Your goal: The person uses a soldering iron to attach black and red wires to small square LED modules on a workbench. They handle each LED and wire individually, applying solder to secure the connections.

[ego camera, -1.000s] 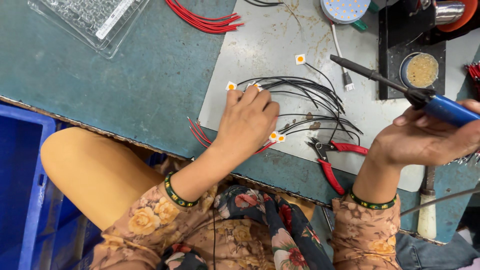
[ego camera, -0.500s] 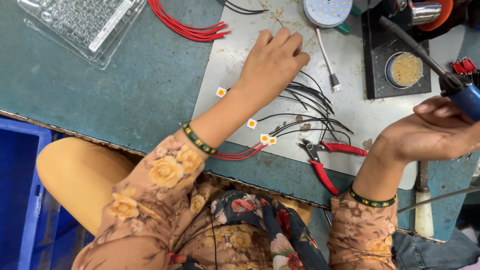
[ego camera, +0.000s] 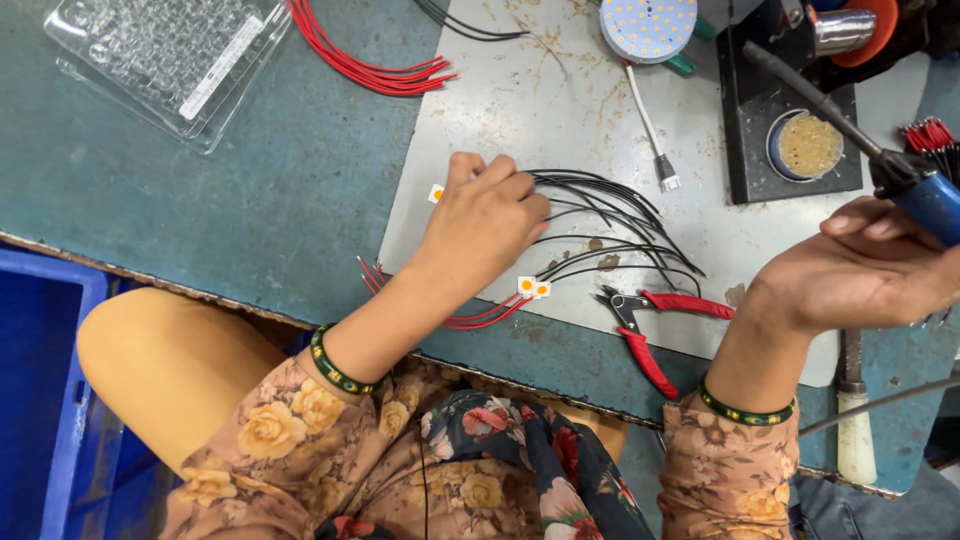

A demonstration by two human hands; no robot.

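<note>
My left hand [ego camera: 482,222] lies on a grey metal plate [ego camera: 560,110] with its fingertips closed on the near ends of a fan of black wires [ego camera: 610,215]. A small square LED chip [ego camera: 436,193] sits beside its thumb, and two more chips [ego camera: 534,288] on red wires [ego camera: 480,315] lie just below the hand. My right hand [ego camera: 860,270] is raised at the right edge and grips the blue handle of a soldering iron [ego camera: 925,195]. The iron's dark tip points up-left, over the stand.
Red-handled cutters [ego camera: 650,320] lie near the plate's front edge. A black soldering stand with a brass-wool tin [ego camera: 808,145] and a round LED board [ego camera: 648,25] stand at the back. A red wire bundle [ego camera: 370,60], a clear plastic tray [ego camera: 170,55] and a blue crate [ego camera: 40,400] are on the left.
My left hand reached to the far part of the plate, then came back down onto the black wires. The right hand keeps the soldering iron at the right.
</note>
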